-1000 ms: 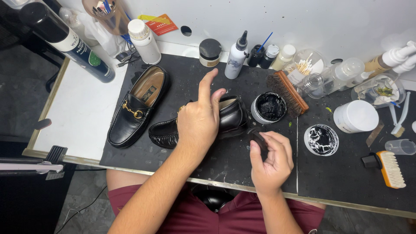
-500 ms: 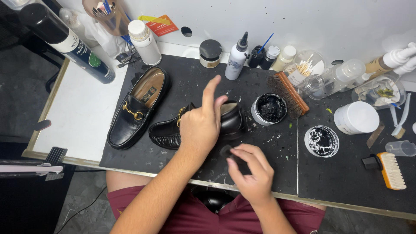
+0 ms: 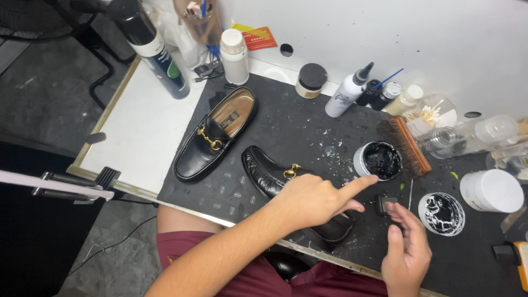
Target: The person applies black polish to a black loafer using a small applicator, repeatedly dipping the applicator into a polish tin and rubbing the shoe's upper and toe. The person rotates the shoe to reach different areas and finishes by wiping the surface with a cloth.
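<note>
My left hand (image 3: 311, 202) lies over a black loafer with a gold buckle (image 3: 264, 171) and grips it, with the index finger stretched towards an open jar of black polish (image 3: 379, 160). The shoe's heel end is hidden under the hand, close to the mat's front edge. My right hand (image 3: 408, 250) is to the right of the shoe and pinches a small black applicator brush (image 3: 385, 202) at its fingertips. A second black loafer (image 3: 212, 137) lies to the left, its tan insole facing up.
A jar lid smeared with polish (image 3: 441, 213) and a white tub (image 3: 491, 191) sit at the right. A wooden brush (image 3: 407, 146), several bottles (image 3: 347, 91) and a dark-lidded jar (image 3: 311, 80) line the back. A spray can (image 3: 157, 52) stands on the white board (image 3: 143, 132).
The held loafer has swung so its heel points to the front edge. My right hand has moved right with the small brush. My left index finger now points at the polish jar.
</note>
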